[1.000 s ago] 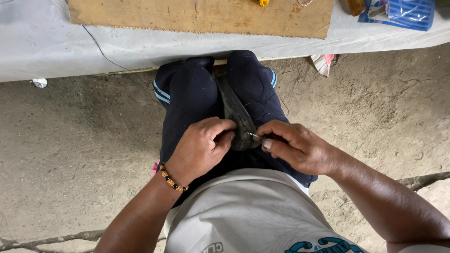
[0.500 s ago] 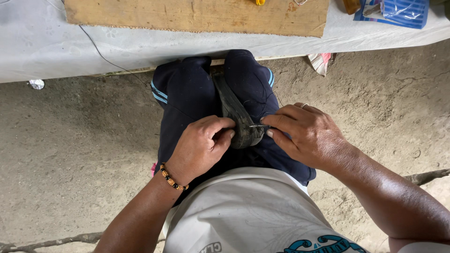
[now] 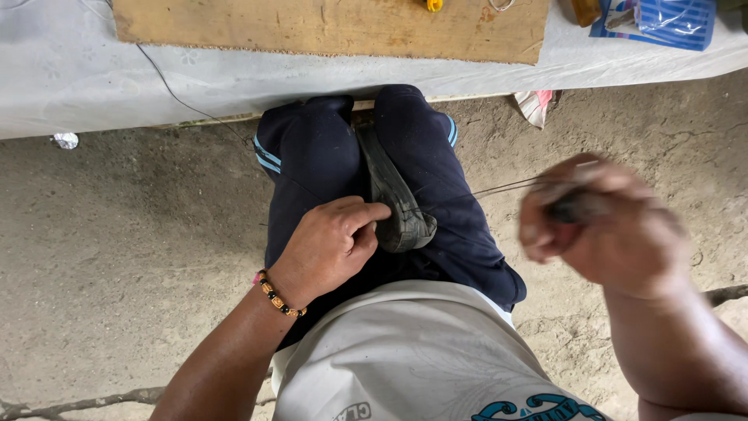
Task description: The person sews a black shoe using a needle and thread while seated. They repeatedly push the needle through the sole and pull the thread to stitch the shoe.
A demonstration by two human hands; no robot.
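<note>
Dark grey strap (image 3: 393, 199) laid along the gap between the knees, clamped there, near end folded over on the lap; left hand (image 3: 331, 245) pressed on that folded end, grip closed on the strap, index finger stretched along its edge. Right hand (image 3: 596, 226) raised well off to the right, blurred, grip clenched on a small dark tool, kind not readable; thin thread (image 3: 499, 187) drawn taut from the strap end to that hand. Strap judged soft but dense, limp along its length, light; best held at the folded end, close beside the stitch point, knees taking the rest. Thread judged fine and liable to snap or tangle under a jerk. Beaded bracelet (image 3: 279, 296) on the left wrist; worktop (image 3: 70, 78) with white cover ahead, wooden board (image 3: 327, 27) on it, blue packet (image 3: 662, 19) at its far right; thin dark cable (image 3: 167, 82) trailing over the edge near the left knee, a possible snag; sandy floor (image 3: 117, 257) either side.
</note>
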